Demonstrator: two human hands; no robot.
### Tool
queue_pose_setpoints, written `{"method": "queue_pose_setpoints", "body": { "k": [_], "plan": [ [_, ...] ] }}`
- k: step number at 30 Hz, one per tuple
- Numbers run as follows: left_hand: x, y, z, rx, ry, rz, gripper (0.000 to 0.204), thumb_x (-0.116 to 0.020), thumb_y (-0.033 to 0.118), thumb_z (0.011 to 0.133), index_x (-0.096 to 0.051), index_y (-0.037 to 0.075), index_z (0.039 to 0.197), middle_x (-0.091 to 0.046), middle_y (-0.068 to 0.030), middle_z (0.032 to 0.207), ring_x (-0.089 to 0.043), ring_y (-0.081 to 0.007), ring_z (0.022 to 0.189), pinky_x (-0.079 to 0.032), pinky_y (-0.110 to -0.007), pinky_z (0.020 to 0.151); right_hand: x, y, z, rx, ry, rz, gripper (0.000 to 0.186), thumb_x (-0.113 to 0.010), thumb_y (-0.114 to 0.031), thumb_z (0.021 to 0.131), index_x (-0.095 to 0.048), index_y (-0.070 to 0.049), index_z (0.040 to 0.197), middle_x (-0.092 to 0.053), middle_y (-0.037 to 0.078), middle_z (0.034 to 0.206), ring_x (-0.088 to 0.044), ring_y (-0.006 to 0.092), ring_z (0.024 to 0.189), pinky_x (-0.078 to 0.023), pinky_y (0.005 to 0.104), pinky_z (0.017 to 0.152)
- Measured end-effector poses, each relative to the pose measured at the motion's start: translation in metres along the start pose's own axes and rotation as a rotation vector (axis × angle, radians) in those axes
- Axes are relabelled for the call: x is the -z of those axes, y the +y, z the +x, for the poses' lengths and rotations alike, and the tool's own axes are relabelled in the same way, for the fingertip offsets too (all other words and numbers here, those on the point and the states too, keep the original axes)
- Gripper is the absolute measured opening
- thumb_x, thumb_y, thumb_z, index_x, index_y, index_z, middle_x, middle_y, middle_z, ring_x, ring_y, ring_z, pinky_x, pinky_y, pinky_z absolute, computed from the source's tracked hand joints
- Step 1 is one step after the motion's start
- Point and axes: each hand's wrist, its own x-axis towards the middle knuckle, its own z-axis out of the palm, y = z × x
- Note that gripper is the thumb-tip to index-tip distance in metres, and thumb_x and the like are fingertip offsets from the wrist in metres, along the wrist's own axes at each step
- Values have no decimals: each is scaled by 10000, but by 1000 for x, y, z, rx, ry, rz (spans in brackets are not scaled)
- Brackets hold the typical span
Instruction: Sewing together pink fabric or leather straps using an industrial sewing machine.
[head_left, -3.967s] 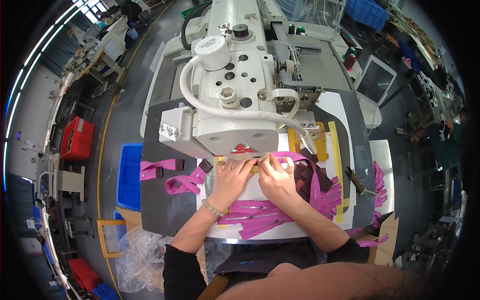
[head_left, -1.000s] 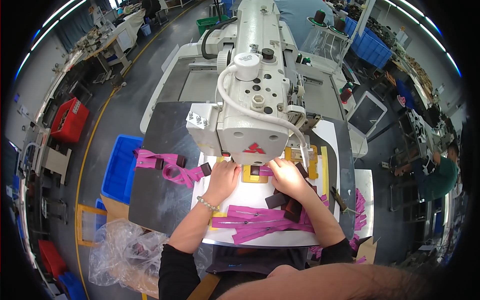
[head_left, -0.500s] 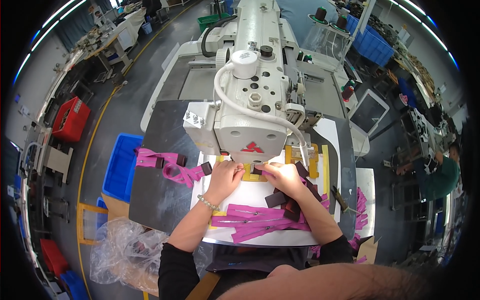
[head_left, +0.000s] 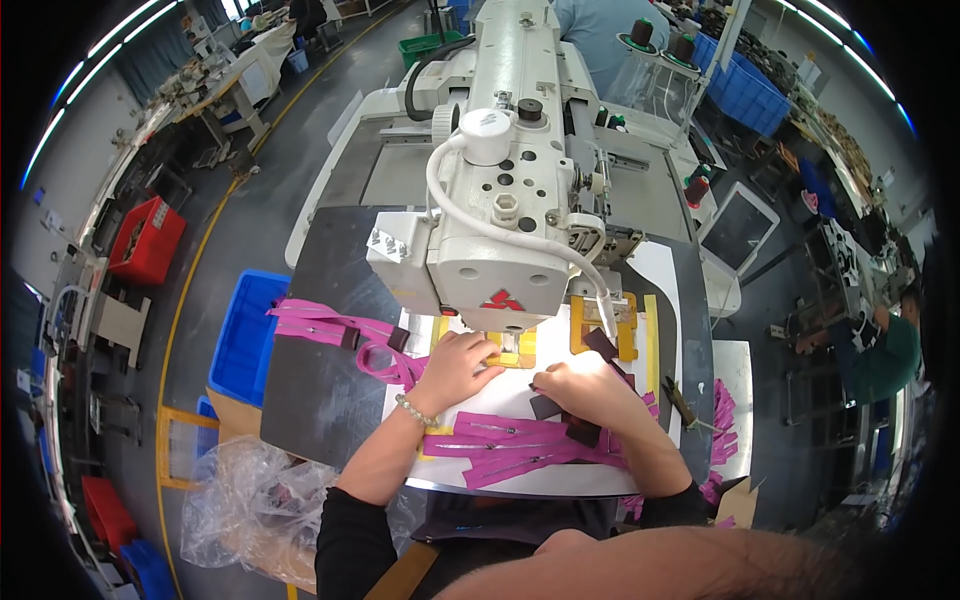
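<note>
Beside the yellow clamp (head_left: 515,350) under the sewing machine's head is my left hand (head_left: 452,372), its thumb and forefinger apart with nothing visible between them. My right hand (head_left: 588,388) is closed, fingertips down at a dark fabric patch (head_left: 545,406) that they seem to pinch; the fingers partly hide it. Magenta zippers (head_left: 510,440), some with dark end patches, lie in a pile just below my right hand. More magenta zippers (head_left: 325,325) trail across the left of the table, one looped end lying against my left wrist.
The white sewing machine (head_left: 510,220) fills the middle. A second yellow frame (head_left: 605,325) and small snips (head_left: 680,405) are on the right. Left of the table are a blue bin (head_left: 245,340) and clear plastic bags (head_left: 250,510). Other people are further off.
My right hand has drawn back from the clamp, towards the zipper pile. The left hand has shifted slightly nearer to me, and the dark patch between my fingers at the clamp no longer shows there.
</note>
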Motion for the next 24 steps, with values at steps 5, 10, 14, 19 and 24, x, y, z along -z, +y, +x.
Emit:
{"method": "queue_pose_setpoints", "body": {
  "k": [5, 10, 14, 19, 24],
  "plan": [
    [-4, 1, 2, -84, -65, 29, 190, -708, 227, 789, -659, 113, 933, -553, -34, 847, -561, -208, 765, -412, -347, 729, 21, -12, -1, -104, -53, -117, 148, -659, -132, 713, -649, -69, 847, -637, 50, 733, -645, 224, 603, -494, 305, 533],
    [-6, 3, 5, -118, -58, 63, 255, -686, 217, 803, -682, 136, 1044, -574, -39, 862, -576, -218, 791, -408, -354, 749, 25, -15, 3, -130, 126, -243, 147, -635, -71, 680, -618, -45, 823, -570, 29, 648, -601, 173, 508, -421, 294, 438],
    [-13, 5, 5, -49, -92, 19, 320, -687, 203, 790, -678, 141, 1104, -615, -38, 888, -590, -219, 810, -405, -353, 753, 16, -21, 7, -58, 287, -302, 233, -636, -101, 692, -622, -62, 921, -533, 11, 641, -559, 167, 487, -413, 293, 443],
    [-17, 7, 2, -57, 99, 44, 390, -683, 217, 777, -663, 129, 1156, -621, -35, 810, -588, -184, 752, -387, -328, 723, 5, -37, 3, 10, 273, -91, 231, -624, -99, 700, -638, -105, 931, -526, 6, 619, -567, 170, 505, -427, 302, 450],
    [11, 20, 1, -35, -55, 63, 429, -660, 130, 782, -647, 116, 1210, -647, -58, 847, -611, -183, 756, -423, -329, 717, 20, -58, -7, 4, 125, 191, 170, -629, -67, 740, -640, -91, 907, -609, 36, 656, -615, 214, 560, -467, 316, 476]
  ]
}}
